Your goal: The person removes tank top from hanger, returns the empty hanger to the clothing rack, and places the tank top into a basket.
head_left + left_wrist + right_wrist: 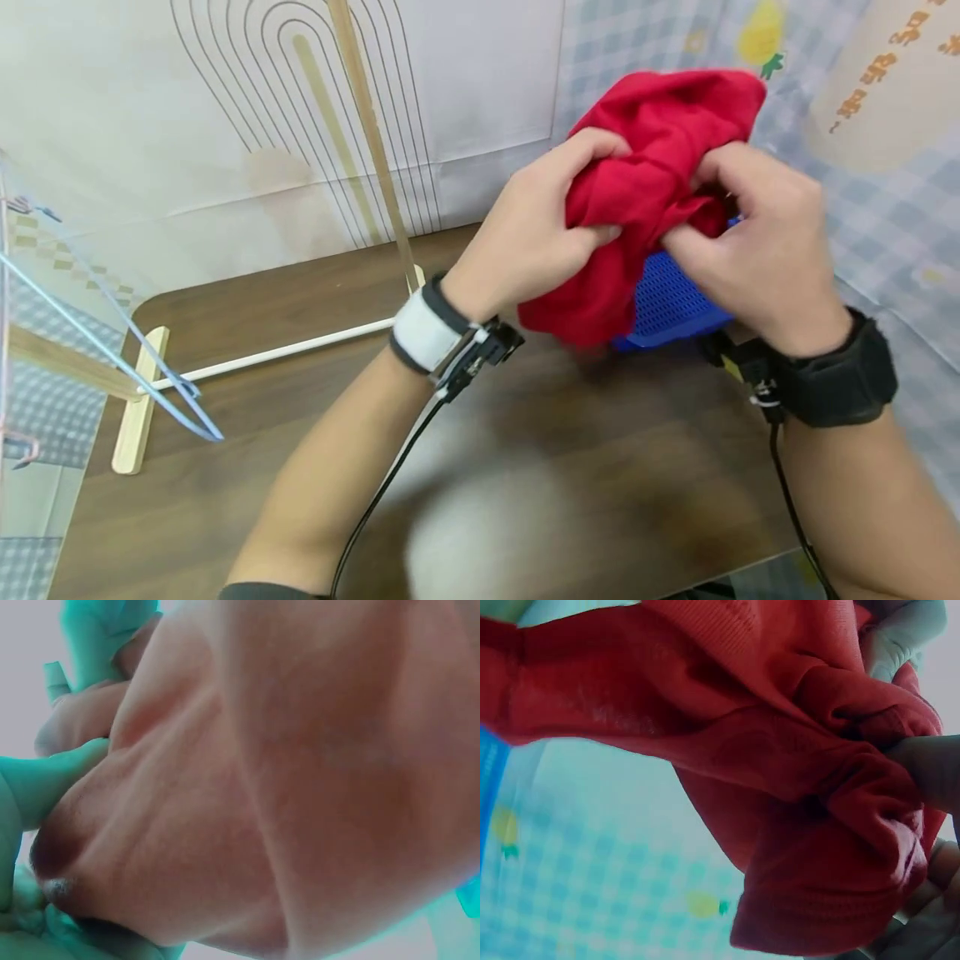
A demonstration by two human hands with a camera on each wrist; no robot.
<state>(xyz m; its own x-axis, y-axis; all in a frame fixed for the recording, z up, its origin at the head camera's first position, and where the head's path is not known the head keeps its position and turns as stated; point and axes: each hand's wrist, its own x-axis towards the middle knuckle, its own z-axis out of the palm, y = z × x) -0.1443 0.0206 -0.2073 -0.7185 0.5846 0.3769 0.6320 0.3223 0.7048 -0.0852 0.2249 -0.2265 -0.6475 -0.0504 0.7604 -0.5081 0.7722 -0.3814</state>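
Observation:
A crumpled red garment (645, 183) is held up between both hands, bunched into folds; its exact kind does not show. My left hand (536, 221) grips its left side, with thumb and fingers bent into the cloth. On the other side, my right hand (772, 233) pinches the fabric between thumb and fingers. In the right wrist view the garment (780, 780) shows a stitched hem and a strip stretching left. Close, discoloured cloth (225, 810) fills most of the left wrist view. Behind and below the garment sits a blue perforated basket (671, 304), partly covered by it and the right hand.
A wooden rack with a white crossbar (300, 350) and a foot (141, 400) stands on the brown table (300, 500) at left. Light blue hangers (161, 383) hang at the left edge. Patterned cloth walls (487, 75) enclose the back and right.

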